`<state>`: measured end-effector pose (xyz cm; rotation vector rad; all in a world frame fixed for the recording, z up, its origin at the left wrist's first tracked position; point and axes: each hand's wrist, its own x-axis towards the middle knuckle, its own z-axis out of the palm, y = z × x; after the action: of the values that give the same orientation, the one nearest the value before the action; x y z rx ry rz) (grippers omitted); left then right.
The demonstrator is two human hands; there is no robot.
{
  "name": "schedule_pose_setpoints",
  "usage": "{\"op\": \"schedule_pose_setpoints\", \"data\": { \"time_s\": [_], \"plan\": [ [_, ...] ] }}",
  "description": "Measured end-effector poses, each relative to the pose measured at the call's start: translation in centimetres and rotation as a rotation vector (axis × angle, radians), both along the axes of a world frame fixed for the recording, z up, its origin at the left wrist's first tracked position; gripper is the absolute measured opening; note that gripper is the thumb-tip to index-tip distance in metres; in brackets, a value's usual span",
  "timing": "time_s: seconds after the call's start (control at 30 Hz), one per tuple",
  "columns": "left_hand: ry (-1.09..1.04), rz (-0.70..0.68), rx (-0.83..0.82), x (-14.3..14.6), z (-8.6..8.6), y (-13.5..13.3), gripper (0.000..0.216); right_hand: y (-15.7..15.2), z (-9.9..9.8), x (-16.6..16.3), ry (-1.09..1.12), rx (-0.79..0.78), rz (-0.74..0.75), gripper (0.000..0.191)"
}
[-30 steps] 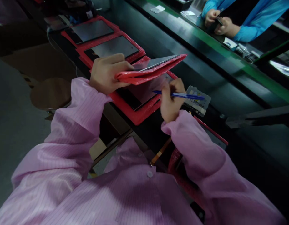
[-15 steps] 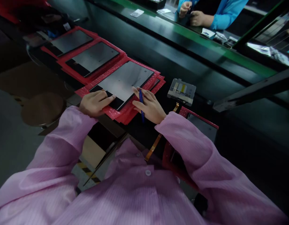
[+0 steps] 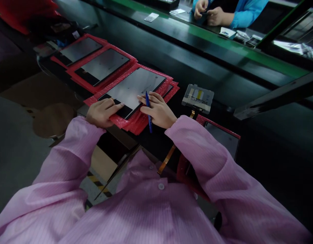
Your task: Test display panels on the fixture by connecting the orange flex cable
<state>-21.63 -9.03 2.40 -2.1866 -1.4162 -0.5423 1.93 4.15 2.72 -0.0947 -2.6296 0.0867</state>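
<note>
We see the dark glass panel [image 3: 136, 88] lying flat on top of a stack of red bubble sleeves [image 3: 136, 122] at the near edge of the tabletop [image 3: 171, 64]. Our left hand [image 3: 102, 112] rests loosely curled on the panel's near corner, index finger stretched across the glass. Our right hand [image 3: 158, 112] lies on the panel's near right edge, fingers spread flat, with a blue pen [image 3: 148, 110] pinned between them. Beyond the panel lie two more panels [image 3: 102, 66] in red sleeves. To the right of the panel sits a small grey board [image 3: 197, 97]. Far across from the panel, a co-worker's hands [image 3: 208, 12] in blue sleeves are at work.
</note>
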Motion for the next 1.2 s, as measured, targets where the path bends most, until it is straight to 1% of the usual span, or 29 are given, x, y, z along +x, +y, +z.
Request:
{"op": "schedule_pose_setpoints", "data": {
  "time_s": [0.1,0.17,0.27,0.33,0.4,0.5,0.57,0.63,0.7,0.73,0.83,0.9,0.97,1.03,1.1,1.2],
  "plan": [
    [0.011,-0.042,0.086,0.1,-0.4,0.0,0.042,-0.1,0.2,-0.2,0.043,0.007,-0.011,0.026],
    [0.024,-0.039,0.149,0.2,-1.1,-0.1,0.045,-0.2,0.1,-0.3,0.078,0.042,-0.025,0.028],
    [0.015,0.015,0.237,0.7,-2.1,-0.1,0.046,-0.4,-0.2,-0.4,0.119,0.087,-0.036,0.028],
    [-0.013,0.065,0.281,1.1,-2.3,0.0,0.041,-0.5,-0.2,-0.5,0.151,0.093,-0.043,0.028],
    [-0.063,0.093,0.315,1.6,-1.8,0.3,0.032,-0.4,0.2,-0.8,0.188,0.080,-0.055,0.030],
    [-0.110,0.102,0.320,1.8,-0.2,1.1,0.022,0.0,1.2,-1.4,0.228,0.038,-0.077,0.031],
    [-0.138,0.116,0.260,1.6,1.1,1.9,0.019,0.4,2.2,-1.9,0.260,0.004,-0.084,0.026],
    [-0.210,0.119,0.155,1.1,2.4,2.7,0.023,0.6,3.0,-2.2,0.317,-0.036,-0.088,0.018],
    [-0.284,0.113,0.079,0.2,3.7,3.7,0.031,0.2,3.6,-2.3,0.414,-0.112,-0.106,0.011],
    [-0.303,0.108,0.055,-0.3,4.3,4.2,0.034,-0.2,3.8,-2.2,0.494,-0.178,-0.133,0.012],
    [-0.384,0.125,0.025,-1.4,6.2,5.4,0.039,-2.1,3.4,-1.9,0.787,-0.472,-0.287,0.027],
    [-0.454,0.140,0.024,-1.7,7.3,5.9,0.040,-3.3,2.7,-1.9,0.894,-0.644,-0.383,0.031],
    [-0.498,0.117,0.026,-1.6,8.2,6.2,0.039,-4.0,2.1,-2.3,0.870,-0.724,-0.402,0.027],
    [-0.505,0.066,0.021,-1.4,8.8,6.3,0.036,-3.9,1.7,-3.5,0.762,-0.777,-0.355,0.017],
    [-0.508,0.023,0.031,-1.3,9.1,6.4,0.033,-3.3,1.4,-5.3,0.613,-0.883,-0.322,0.007],
    [-0.492,0.007,0.030,-1.3,9.0,6.5,0.031,-2.2,0.8,-8.5,0.455,-1.048,-0.361,0.004]
  ]
}}
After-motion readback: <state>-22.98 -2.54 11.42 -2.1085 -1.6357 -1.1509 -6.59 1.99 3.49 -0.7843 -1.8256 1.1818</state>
